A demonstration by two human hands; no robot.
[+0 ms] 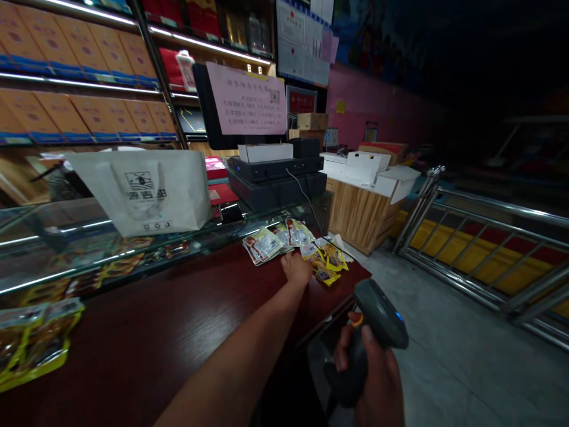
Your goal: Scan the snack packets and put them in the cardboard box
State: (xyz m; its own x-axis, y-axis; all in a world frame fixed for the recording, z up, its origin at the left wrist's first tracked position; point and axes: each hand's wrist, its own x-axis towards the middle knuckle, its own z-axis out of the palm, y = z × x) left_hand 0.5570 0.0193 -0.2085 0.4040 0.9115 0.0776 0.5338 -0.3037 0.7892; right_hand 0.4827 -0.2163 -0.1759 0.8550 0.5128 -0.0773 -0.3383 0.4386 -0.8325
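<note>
My right hand (377,370) is wrapped round the grip of a dark barcode scanner (381,313), with a finger by its orange trigger; a blue light shows on its head. My left hand (297,268) reaches across the dark red counter, fingers bent and slightly apart at the edge of the food packets. To its right lie yellow snack packets (326,267). Just beyond its fingers lies a pile of pale snack packets (263,244), with another pale packet (297,232) beside it. The fingertips are small in view, and I see nothing held in them.
A white carrier bag (146,190) stands on the glass display case (26,222) at left. Large yellow-edged packets (38,338) lie at the counter's left end. Behind are a monitor (204,110) with a pink notice and a cash drawer (275,188). A metal railing (489,204) runs at right.
</note>
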